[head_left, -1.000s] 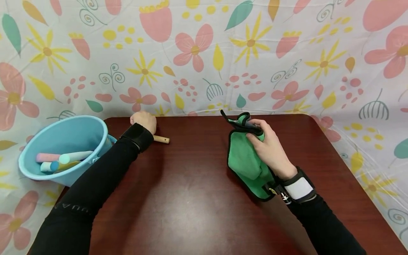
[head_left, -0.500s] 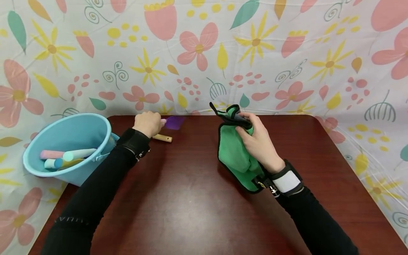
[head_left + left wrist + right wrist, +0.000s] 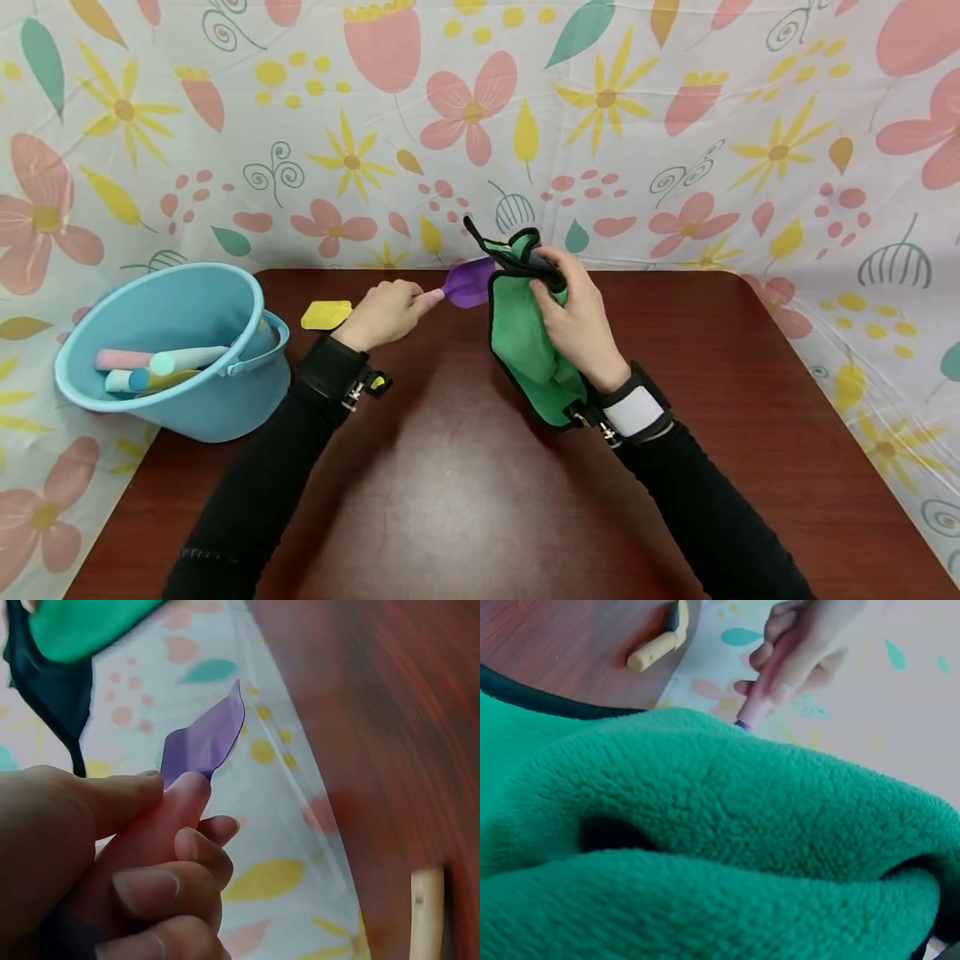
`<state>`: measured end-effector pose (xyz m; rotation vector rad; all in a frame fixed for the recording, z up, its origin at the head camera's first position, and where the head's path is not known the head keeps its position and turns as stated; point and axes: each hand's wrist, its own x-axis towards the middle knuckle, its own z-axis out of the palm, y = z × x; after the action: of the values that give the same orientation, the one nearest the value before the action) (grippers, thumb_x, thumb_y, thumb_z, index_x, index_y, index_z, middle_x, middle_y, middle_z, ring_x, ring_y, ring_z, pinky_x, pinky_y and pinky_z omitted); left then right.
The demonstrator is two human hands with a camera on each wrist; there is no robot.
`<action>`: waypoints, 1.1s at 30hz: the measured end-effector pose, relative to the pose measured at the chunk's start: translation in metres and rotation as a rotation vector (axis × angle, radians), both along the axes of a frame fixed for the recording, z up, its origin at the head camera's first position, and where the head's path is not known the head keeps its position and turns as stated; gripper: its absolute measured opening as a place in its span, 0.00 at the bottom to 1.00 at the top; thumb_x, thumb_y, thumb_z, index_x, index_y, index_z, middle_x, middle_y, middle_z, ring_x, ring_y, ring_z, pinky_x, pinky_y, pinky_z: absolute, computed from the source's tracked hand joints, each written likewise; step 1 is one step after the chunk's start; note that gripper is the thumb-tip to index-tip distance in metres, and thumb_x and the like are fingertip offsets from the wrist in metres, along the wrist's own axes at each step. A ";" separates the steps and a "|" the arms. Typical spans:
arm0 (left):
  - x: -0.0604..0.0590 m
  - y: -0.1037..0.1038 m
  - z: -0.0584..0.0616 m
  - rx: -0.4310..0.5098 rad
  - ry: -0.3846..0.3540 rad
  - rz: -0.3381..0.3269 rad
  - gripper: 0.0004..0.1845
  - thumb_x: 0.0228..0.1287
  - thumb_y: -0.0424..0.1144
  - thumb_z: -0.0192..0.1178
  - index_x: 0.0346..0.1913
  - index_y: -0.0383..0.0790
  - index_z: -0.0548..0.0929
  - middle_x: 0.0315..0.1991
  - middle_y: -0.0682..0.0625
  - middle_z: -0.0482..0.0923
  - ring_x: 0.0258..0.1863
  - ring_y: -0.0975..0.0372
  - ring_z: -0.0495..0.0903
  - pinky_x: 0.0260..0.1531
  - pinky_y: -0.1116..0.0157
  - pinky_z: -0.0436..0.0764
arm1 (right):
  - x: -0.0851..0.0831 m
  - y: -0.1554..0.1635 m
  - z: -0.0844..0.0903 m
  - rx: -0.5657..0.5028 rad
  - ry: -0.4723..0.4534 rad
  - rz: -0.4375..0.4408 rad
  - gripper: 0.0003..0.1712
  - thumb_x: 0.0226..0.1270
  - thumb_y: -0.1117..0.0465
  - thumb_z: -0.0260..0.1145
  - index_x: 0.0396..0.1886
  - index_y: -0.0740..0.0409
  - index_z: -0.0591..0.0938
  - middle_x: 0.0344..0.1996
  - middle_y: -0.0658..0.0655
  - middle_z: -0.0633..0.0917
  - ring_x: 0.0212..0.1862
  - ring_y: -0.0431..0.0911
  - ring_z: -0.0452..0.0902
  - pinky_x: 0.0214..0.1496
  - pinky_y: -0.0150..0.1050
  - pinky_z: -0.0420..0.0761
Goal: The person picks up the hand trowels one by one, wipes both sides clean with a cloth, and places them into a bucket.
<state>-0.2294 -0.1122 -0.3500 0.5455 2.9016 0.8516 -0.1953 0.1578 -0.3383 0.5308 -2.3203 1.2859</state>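
The left hand (image 3: 384, 315) has its fingers (image 3: 169, 881) curled round the pink handle of a small purple spatula (image 3: 467, 283), holding it lifted above the far part of the dark red tabletop (image 3: 465, 467) with the purple blade pointing toward the green cloth (image 3: 525, 342) — blade and cloth look just beside each other, though whether they touch cannot be told. In the left wrist view the blade is thin and slightly bent, rising above the thumb and forefinger. The right hand (image 3: 573, 325) grips the green cloth, which has a black edging, bunched near its top with the fingers closed over the folds; the rest of the cloth hangs down toward the wrist, just above the tabletop. The right wrist view is filled with the cloth's fleecy pile. A yellow spatula (image 3: 326, 313) with a wooden handle lies flat behind the left hand. At the left edge a light blue bucket (image 3: 217, 408) sits tilted, with several pastel-coloured sticks (image 3: 150, 367) inside. A flowered sheet (image 3: 675, 125) covers the background.
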 end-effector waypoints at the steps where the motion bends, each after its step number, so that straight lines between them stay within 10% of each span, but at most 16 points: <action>1: 0.002 0.001 -0.001 0.030 -0.016 -0.005 0.26 0.76 0.54 0.47 0.22 0.41 0.75 0.13 0.53 0.60 0.14 0.61 0.61 0.23 0.63 0.62 | -0.001 -0.002 -0.001 -0.001 0.018 -0.005 0.22 0.71 0.67 0.62 0.64 0.56 0.74 0.61 0.57 0.75 0.63 0.46 0.69 0.63 0.44 0.67; 7: 0.013 0.008 -0.005 0.124 -0.064 0.027 0.26 0.73 0.62 0.46 0.29 0.45 0.80 0.15 0.54 0.58 0.19 0.59 0.64 0.43 0.45 0.66 | -0.006 -0.013 -0.004 -0.020 0.112 -0.057 0.23 0.69 0.67 0.64 0.62 0.52 0.78 0.56 0.58 0.77 0.59 0.48 0.72 0.60 0.45 0.70; 10: 0.017 0.010 -0.006 0.158 -0.051 0.038 0.28 0.72 0.65 0.45 0.28 0.47 0.79 0.17 0.53 0.63 0.24 0.58 0.70 0.54 0.27 0.46 | -0.007 -0.019 -0.002 -0.028 0.155 -0.097 0.22 0.68 0.67 0.65 0.61 0.50 0.80 0.54 0.58 0.78 0.57 0.49 0.74 0.58 0.46 0.71; 14: 0.023 0.013 -0.009 0.236 -0.052 0.013 0.29 0.73 0.64 0.43 0.28 0.44 0.77 0.19 0.49 0.70 0.24 0.57 0.72 0.60 0.35 0.46 | -0.011 -0.026 -0.003 -0.021 0.228 -0.132 0.22 0.67 0.66 0.66 0.60 0.51 0.81 0.54 0.60 0.77 0.56 0.52 0.74 0.57 0.47 0.72; 19: 0.031 0.019 -0.012 0.354 -0.108 -0.007 0.25 0.75 0.61 0.44 0.38 0.44 0.79 0.24 0.45 0.74 0.23 0.55 0.73 0.39 0.55 0.72 | -0.016 -0.035 -0.012 0.047 0.305 -0.137 0.21 0.65 0.69 0.67 0.58 0.56 0.82 0.55 0.65 0.75 0.54 0.58 0.72 0.54 0.50 0.73; 33: 0.031 0.030 -0.013 0.494 -0.070 0.014 0.26 0.74 0.59 0.47 0.29 0.41 0.78 0.22 0.45 0.71 0.22 0.53 0.70 0.28 0.58 0.72 | -0.017 -0.044 -0.027 0.372 0.220 -0.066 0.35 0.59 0.63 0.69 0.68 0.58 0.73 0.65 0.62 0.70 0.59 0.60 0.62 0.54 0.57 0.66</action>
<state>-0.1982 -0.0820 -0.3630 0.5096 2.6261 1.5668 -0.2126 0.1137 -0.3656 0.6704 -2.3721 0.7240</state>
